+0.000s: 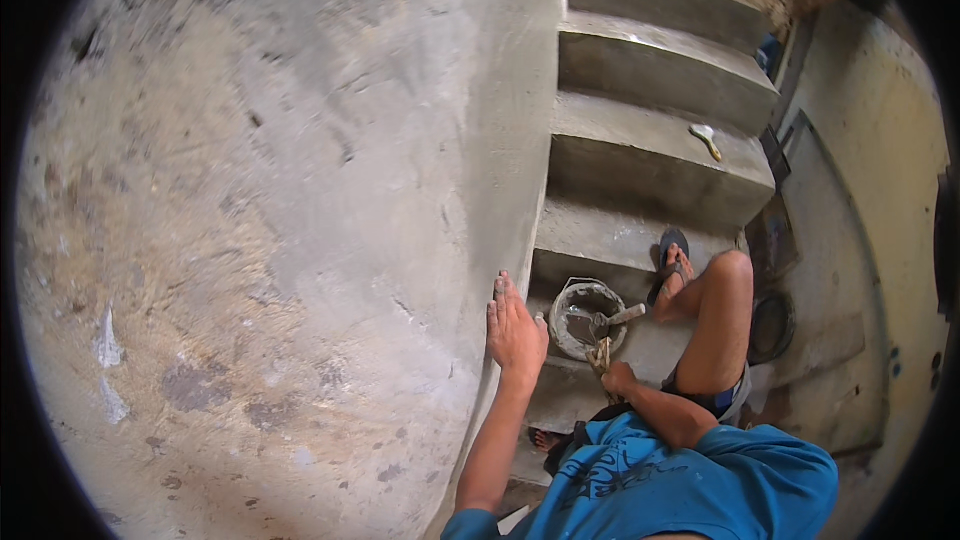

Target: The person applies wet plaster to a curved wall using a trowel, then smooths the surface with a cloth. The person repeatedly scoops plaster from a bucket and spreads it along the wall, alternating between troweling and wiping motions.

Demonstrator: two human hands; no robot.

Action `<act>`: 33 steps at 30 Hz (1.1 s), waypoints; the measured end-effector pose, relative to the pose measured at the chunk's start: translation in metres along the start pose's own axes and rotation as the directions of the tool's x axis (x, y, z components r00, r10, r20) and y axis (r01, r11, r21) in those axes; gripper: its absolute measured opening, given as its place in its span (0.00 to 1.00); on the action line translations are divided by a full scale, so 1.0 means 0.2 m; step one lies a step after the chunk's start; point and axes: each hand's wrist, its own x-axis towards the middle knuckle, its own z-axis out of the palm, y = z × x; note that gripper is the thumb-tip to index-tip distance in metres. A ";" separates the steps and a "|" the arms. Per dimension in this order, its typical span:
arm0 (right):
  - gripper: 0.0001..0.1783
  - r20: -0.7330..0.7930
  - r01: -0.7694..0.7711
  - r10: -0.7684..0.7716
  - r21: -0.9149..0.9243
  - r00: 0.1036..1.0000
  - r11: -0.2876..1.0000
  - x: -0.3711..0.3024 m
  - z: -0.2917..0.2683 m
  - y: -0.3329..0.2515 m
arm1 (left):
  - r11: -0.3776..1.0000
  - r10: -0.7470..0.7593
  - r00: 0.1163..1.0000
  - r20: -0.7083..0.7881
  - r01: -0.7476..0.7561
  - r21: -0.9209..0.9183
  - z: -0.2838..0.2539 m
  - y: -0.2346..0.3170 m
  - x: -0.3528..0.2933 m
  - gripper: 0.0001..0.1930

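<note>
Up close, a person crouches on narrow concrete stairs (640, 155) beside a plastered wall (300, 190).
Left hand (515, 330) lies flat, fingers (502, 290) spread against the wall's edge; right hand (617, 377) grips a wooden-handled tool (600, 355) just beside the bucket (585, 318), whose rim nearly fills the step. A trowel (706, 140) rests higher up.

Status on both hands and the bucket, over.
Left hand flat on wall edge, empty. Right hand grips brush over bucket. Trowel rests in bucket.
</note>
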 end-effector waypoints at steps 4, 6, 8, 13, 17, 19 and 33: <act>0.20 -0.003 0.022 -0.022 0.022 1.000 1.000 -0.04 0.03 0.04 | 1.000 0.009 1.000 0.010 -0.009 -0.012 -0.03 0.01 0.01 0.47; 0.21 0.003 0.040 -0.040 0.045 0.999 0.998 -0.07 0.05 0.08 | 1.000 0.003 1.000 0.012 -0.003 0.000 -0.05 0.02 0.01 0.48; 0.21 0.011 -0.003 0.002 0.074 1.000 0.997 -0.09 0.06 0.12 | 1.000 -0.012 0.999 0.041 0.011 0.017 -0.07 0.03 0.01 0.48; 0.20 -0.007 -0.096 0.102 0.282 0.995 0.955 -0.13 -0.01 0.15 | 1.000 -0.003 0.999 0.038 0.003 0.006 -0.11 0.03 0.00 0.48; 0.19 -0.122 -0.153 0.234 0.463 0.965 0.873 -0.13 -0.23 -0.01 | 0.998 0.007 0.998 0.059 -0.004 -0.060 -0.14 0.05 -0.01 0.50; 0.19 -0.182 -0.154 0.308 0.573 0.934 0.805 -0.14 -0.41 -0.19 | 0.996 0.017 0.999 0.031 -0.014 -0.090 -0.20 0.08 -0.02 0.47; 0.29 -0.798 0.961 -0.537 -0.245 -0.274 -0.126 -0.80 -1.39 -2.05 | 0.988 0.129 0.604 -0.787 -0.150 0.047 -1.35 0.11 -0.20 0.34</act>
